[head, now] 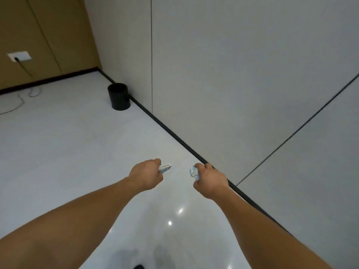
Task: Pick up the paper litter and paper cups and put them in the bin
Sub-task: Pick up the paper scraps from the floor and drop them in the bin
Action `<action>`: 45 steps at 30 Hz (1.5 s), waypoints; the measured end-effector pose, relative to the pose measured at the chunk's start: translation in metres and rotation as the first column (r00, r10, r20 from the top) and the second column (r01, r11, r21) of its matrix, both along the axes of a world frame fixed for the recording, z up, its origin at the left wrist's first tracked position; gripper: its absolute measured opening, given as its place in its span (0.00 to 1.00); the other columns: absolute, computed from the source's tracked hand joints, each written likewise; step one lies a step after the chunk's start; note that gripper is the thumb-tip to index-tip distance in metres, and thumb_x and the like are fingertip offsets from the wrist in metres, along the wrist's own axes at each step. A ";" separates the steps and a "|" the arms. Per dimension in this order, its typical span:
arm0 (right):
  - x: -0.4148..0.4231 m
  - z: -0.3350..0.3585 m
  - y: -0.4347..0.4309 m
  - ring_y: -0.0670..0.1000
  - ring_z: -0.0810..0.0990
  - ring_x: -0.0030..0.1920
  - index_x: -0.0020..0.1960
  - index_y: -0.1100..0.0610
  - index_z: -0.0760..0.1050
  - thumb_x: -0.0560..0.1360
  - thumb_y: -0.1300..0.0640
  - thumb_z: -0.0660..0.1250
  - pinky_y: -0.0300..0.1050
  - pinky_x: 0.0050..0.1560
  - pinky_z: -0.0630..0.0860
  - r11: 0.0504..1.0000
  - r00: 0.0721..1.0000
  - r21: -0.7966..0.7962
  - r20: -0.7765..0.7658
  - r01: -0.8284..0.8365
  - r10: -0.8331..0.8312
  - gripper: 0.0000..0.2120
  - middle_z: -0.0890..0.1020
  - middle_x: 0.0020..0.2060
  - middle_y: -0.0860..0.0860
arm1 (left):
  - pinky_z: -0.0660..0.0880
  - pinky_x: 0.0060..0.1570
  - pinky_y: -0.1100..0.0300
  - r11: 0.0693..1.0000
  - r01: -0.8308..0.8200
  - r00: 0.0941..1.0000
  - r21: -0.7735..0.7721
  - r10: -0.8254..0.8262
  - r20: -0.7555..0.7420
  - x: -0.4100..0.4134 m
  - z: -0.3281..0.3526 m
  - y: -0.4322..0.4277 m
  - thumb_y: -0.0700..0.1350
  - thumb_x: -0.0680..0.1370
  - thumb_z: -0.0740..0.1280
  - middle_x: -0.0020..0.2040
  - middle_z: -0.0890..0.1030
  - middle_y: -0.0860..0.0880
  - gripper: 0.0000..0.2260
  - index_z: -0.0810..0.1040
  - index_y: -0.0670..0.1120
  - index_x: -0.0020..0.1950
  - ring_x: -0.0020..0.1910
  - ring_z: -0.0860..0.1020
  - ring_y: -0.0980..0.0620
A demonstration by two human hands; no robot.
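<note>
Head view: left hand (146,174) grips crumpled paper (165,168); right hand (210,180) grips paper wad (194,172). Black bin (118,96) well apart, by wall. Risk: loose paper slipping in transit.

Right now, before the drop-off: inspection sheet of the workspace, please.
surface: glossy white floor, glare spots near the person.
job's things: black cylindrical bin upright by the black baseboard, well ahead of both hands; crumpled white paper scrap in left hand; crumpled white paper ball in right hand; no cups seen.
clutter: nothing seen.
grippers: each hand grips its paper.
cables: thin cable runs from white wall socket onto the floor, left of the bin.
surroundings: grey wall panels right, tan panels behind.
</note>
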State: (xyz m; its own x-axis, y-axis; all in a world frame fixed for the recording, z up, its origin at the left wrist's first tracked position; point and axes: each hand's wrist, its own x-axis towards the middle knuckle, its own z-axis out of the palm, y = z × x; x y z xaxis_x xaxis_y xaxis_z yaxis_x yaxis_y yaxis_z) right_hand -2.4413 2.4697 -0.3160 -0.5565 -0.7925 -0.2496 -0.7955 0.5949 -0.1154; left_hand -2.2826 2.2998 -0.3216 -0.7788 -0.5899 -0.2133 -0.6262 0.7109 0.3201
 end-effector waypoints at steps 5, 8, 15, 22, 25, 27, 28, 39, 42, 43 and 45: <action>0.032 0.004 -0.109 0.55 0.77 0.54 0.73 0.48 0.61 0.74 0.50 0.61 0.44 0.44 0.70 0.989 0.989 -0.011 0.004 -0.149 0.149 0.27 0.72 0.60 0.51 | 0.65 0.33 0.58 0.993 -0.116 0.993 -0.006 0.116 0.019 0.049 0.003 -0.083 0.50 0.77 0.61 0.43 0.76 0.50 0.07 0.72 0.48 0.51 0.38 0.74 0.48; 0.038 -0.002 -0.168 0.55 0.78 0.52 0.72 0.48 0.61 0.74 0.50 0.61 0.44 0.42 0.68 0.973 0.973 0.009 0.007 -0.229 0.229 0.27 0.72 0.59 0.51 | 0.65 0.33 0.58 0.985 -0.171 0.985 -0.006 0.171 0.020 0.062 -0.001 -0.132 0.51 0.77 0.61 0.42 0.76 0.50 0.07 0.72 0.49 0.50 0.39 0.75 0.48; 0.027 -0.013 -0.351 0.55 0.78 0.50 0.72 0.48 0.62 0.74 0.51 0.62 0.43 0.42 0.68 0.938 0.937 -0.033 0.059 -0.344 0.345 0.27 0.72 0.58 0.51 | 0.66 0.33 0.58 0.943 -0.331 0.942 -0.033 0.333 0.045 0.082 0.000 -0.277 0.50 0.76 0.61 0.42 0.76 0.51 0.06 0.71 0.50 0.49 0.39 0.75 0.49; 0.027 0.009 -0.527 0.55 0.78 0.53 0.72 0.48 0.61 0.74 0.51 0.62 0.44 0.44 0.70 0.871 0.869 -0.069 0.060 -0.487 0.491 0.27 0.72 0.60 0.51 | 0.66 0.33 0.59 0.866 -0.496 0.865 -0.057 0.499 0.057 0.101 0.016 -0.408 0.51 0.76 0.61 0.40 0.75 0.52 0.05 0.70 0.51 0.48 0.38 0.74 0.50; 0.027 0.012 -0.581 0.55 0.78 0.53 0.72 0.48 0.61 0.74 0.51 0.62 0.44 0.44 0.70 0.849 0.847 -0.051 0.060 -0.525 0.528 0.27 0.72 0.60 0.51 | 0.66 0.34 0.59 0.855 -0.517 0.852 -0.043 0.519 0.077 0.103 0.012 -0.452 0.51 0.76 0.61 0.41 0.76 0.52 0.05 0.71 0.51 0.49 0.38 0.74 0.50; 0.025 0.010 -0.619 0.55 0.78 0.53 0.72 0.47 0.61 0.74 0.51 0.62 0.45 0.44 0.70 0.841 0.839 -0.040 0.056 -0.539 0.541 0.27 0.72 0.60 0.51 | 0.66 0.34 0.59 0.849 -0.528 0.845 -0.036 0.529 0.075 0.102 0.007 -0.488 0.51 0.76 0.61 0.41 0.75 0.52 0.05 0.71 0.51 0.49 0.38 0.74 0.50; 0.023 0.009 -0.639 0.55 0.78 0.53 0.72 0.47 0.61 0.74 0.51 0.62 0.44 0.44 0.70 0.838 0.836 -0.040 0.056 -0.544 0.545 0.27 0.72 0.60 0.51 | 0.66 0.34 0.59 0.845 -0.533 0.843 -0.031 0.534 0.071 0.100 0.005 -0.508 0.50 0.76 0.61 0.40 0.75 0.52 0.05 0.71 0.51 0.49 0.38 0.74 0.50; -0.007 0.012 -0.852 0.56 0.77 0.54 0.73 0.47 0.59 0.74 0.51 0.62 0.44 0.45 0.68 0.910 0.910 0.024 0.023 -0.414 0.413 0.29 0.71 0.62 0.52 | 0.64 0.32 0.60 0.908 -0.418 0.908 0.026 0.419 -0.016 0.046 0.005 -0.756 0.50 0.76 0.61 0.39 0.73 0.53 0.03 0.70 0.52 0.47 0.37 0.74 0.51; -0.018 0.012 -0.899 0.56 0.77 0.55 0.73 0.47 0.60 0.74 0.51 0.63 0.45 0.45 0.70 0.930 0.931 0.046 0.026 -0.365 0.364 0.28 0.71 0.62 0.52 | 0.65 0.33 0.60 0.928 -0.370 0.928 0.042 0.371 -0.023 0.023 0.014 -0.810 0.49 0.76 0.62 0.41 0.75 0.51 0.04 0.70 0.51 0.48 0.38 0.74 0.50; -0.022 0.010 -0.913 0.56 0.77 0.55 0.72 0.47 0.61 0.74 0.51 0.63 0.45 0.45 0.69 0.933 0.934 0.055 0.036 -0.356 0.354 0.28 0.71 0.62 0.52 | 0.66 0.35 0.59 0.934 -0.355 0.934 0.046 0.356 -0.014 0.017 0.014 -0.826 0.49 0.76 0.62 0.43 0.76 0.50 0.04 0.71 0.50 0.49 0.38 0.74 0.49; -0.033 0.006 -0.944 0.56 0.77 0.55 0.72 0.47 0.60 0.74 0.50 0.63 0.44 0.46 0.70 0.940 0.942 0.060 0.054 -0.335 0.332 0.28 0.71 0.62 0.52 | 0.67 0.37 0.59 0.941 -0.334 0.943 0.055 0.334 0.002 0.004 0.010 -0.860 0.49 0.76 0.62 0.46 0.78 0.48 0.06 0.72 0.49 0.51 0.40 0.74 0.49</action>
